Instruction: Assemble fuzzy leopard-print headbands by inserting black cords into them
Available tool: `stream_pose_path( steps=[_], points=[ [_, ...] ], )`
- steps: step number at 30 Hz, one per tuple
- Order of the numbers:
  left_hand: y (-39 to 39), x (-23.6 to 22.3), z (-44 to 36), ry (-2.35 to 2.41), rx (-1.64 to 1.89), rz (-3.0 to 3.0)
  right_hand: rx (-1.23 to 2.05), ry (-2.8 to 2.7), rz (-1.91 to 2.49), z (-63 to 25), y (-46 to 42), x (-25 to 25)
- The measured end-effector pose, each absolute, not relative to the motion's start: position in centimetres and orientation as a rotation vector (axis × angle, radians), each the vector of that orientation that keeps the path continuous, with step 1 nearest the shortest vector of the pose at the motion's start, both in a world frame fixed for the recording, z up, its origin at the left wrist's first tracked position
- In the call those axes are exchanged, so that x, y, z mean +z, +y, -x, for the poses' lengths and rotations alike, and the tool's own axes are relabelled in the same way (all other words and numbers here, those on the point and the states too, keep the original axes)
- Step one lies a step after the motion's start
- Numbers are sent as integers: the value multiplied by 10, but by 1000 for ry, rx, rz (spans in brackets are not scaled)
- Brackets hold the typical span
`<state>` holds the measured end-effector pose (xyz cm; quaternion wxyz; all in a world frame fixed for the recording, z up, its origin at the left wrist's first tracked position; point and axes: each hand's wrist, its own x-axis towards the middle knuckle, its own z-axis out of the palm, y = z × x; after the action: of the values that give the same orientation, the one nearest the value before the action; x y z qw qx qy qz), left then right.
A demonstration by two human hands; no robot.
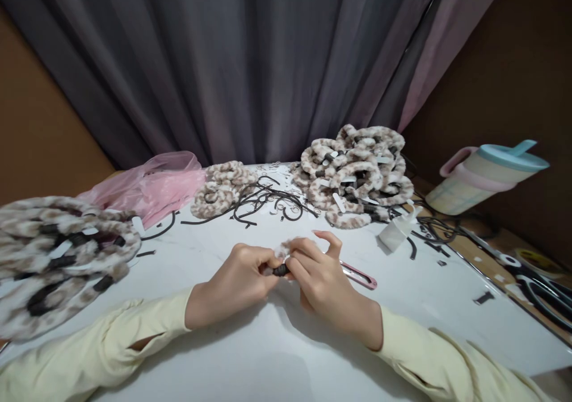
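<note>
Over the middle of the white table (286, 354), my left hand (243, 274) and my right hand (317, 277) meet around a small spotted plush ring (282, 249). A dark wrapped section (280, 270) of it shows between them. My left thumb and fingers pinch this ring on one side; the right fingers are closed on the other. Most of the ring is hidden behind my right hand. A pink utility knife (358, 275) lies on the table just right of that hand, partly covered by it.
Spotted plush rings are heaped at the left (67, 253) and back right (357, 173), with a smaller pile (223, 181) beside a pink plastic bag (147, 181). Black cord pieces (268, 199) lie between. A white glue bottle (395, 232), scissors (513, 265) and a lidded cup (473, 181) stand or lie rightward.
</note>
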<state>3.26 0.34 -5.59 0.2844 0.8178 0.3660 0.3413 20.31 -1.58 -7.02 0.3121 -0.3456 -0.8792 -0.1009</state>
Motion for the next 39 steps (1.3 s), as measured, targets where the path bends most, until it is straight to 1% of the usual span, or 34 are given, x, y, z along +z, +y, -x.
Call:
stream_pose_path(
  steps=[2, 4, 6, 10, 13, 16, 18, 19, 23, 26, 29, 34, 39],
  points=[
    [5, -56, -33, 1008, 866, -2094, -334, -2340, 911, -204, -14, -69],
    [7, -54, -33, 1034, 864, -2105, -232, -2338, 965, -206, -12, -64],
    [7, -52, -32, 1021, 912, -2228, 6, -2322, 1027, -208, -9, -59],
    [10, -52, -27, 837, 985, -2557, 490, -2270, 1087, -213, -4, -50],
    [15, -54, -21, 639, 1064, -2874, 750, -2223, 1087, -218, 0, -47],
    [20, -53, -17, 289, 1218, -3249, 1020, -2157, 1034, -222, 3, -45],
    [21, -51, -16, 135, 1284, -3360, 1165, -2120, 1005, -223, 3, -43],
    [21, -50, -16, 112, 1299, -3368, 1185, -2119, 999, -223, 3, -42],
    [20, -53, -19, 251, 1281, -3192, 964, -2210, 1021, -219, -1, -40],
    [19, -58, -20, 356, 1165, -2935, 795, -2286, 1037, -217, -4, -43],
    [18, -61, -21, 408, 1044, -2728, 542, -2381, 1021, -216, -6, -48],
    [17, -61, -22, 499, 1001, -2556, 156, -2465, 950, -216, -9, -52],
    [17, -54, -23, 678, 873, -2337, -116, -2525, 912, -222, -7, -52]
  ],
)
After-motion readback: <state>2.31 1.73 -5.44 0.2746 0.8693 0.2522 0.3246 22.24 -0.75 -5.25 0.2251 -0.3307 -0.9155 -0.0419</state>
